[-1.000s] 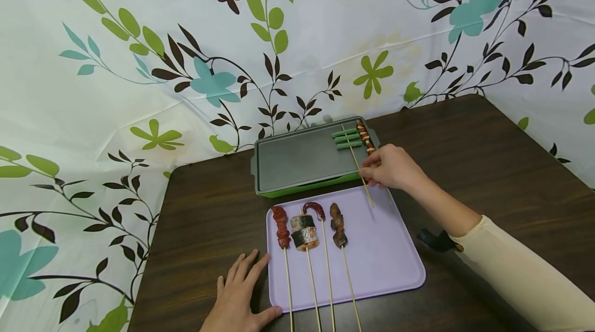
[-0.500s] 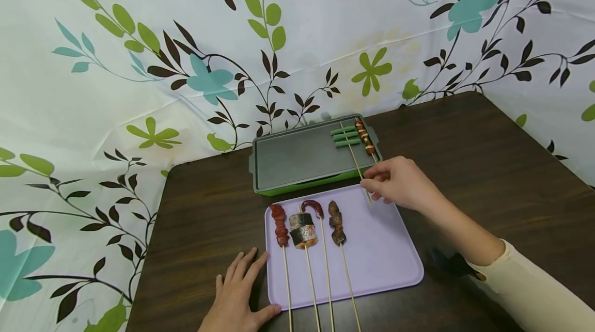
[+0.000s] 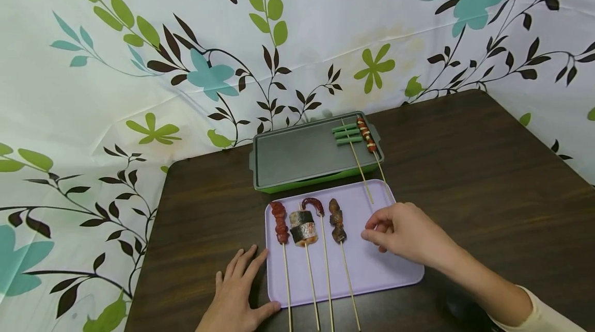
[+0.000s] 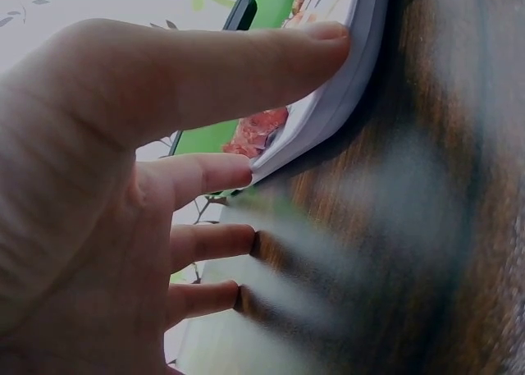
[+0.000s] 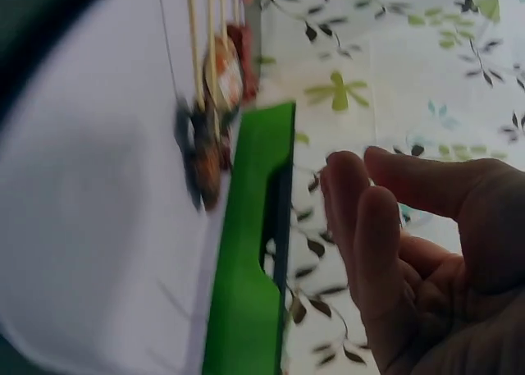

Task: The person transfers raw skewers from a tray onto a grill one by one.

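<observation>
I've got the right hand [image 3: 409,234] hovering over the right side of the purple tray [image 3: 376,267], fingers loosely bent around nothing; can't quite tell if thumb and fingertip touch. Left hand [image 3: 234,293] is spread at the tray's left edge. The green skewer [image 3: 347,141] sits on the grill [image 3: 297,154], right end, just left of the sausage skewer [image 3: 366,135]. Four other skewers [image 3: 303,228] lie on the tray.

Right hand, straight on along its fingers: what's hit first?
Probably the brown meat skewer on the lavender tray, though the right hand may pass above it; depth unclear.
</observation>
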A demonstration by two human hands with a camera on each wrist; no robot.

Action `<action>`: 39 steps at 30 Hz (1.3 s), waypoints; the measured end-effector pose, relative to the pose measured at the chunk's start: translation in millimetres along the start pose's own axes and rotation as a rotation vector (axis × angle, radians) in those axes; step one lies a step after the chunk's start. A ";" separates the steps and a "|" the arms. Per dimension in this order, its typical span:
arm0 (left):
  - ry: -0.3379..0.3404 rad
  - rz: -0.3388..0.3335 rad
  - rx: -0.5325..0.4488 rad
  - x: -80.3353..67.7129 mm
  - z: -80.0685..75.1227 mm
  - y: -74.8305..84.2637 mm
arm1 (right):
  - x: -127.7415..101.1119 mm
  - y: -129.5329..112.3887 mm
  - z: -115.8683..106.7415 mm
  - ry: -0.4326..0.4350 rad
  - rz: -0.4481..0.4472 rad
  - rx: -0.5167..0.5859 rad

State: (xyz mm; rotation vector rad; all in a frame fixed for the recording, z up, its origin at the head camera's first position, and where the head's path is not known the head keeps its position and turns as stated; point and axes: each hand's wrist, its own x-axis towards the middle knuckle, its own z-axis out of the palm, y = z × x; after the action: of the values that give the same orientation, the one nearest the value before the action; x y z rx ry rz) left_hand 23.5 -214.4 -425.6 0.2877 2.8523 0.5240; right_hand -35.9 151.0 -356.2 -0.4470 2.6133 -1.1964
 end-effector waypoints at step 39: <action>-0.045 -0.037 0.001 2.3 0.6 -0.8 | 0.0 24.9 71.8 -0.190 -0.029 0.082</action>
State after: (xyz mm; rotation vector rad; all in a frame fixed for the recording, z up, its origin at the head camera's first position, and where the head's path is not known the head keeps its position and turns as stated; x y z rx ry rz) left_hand 21.3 -214.4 -426.9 0.2427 2.8090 0.5024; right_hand -16.4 116.6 -421.1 -0.5553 2.3961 -1.2019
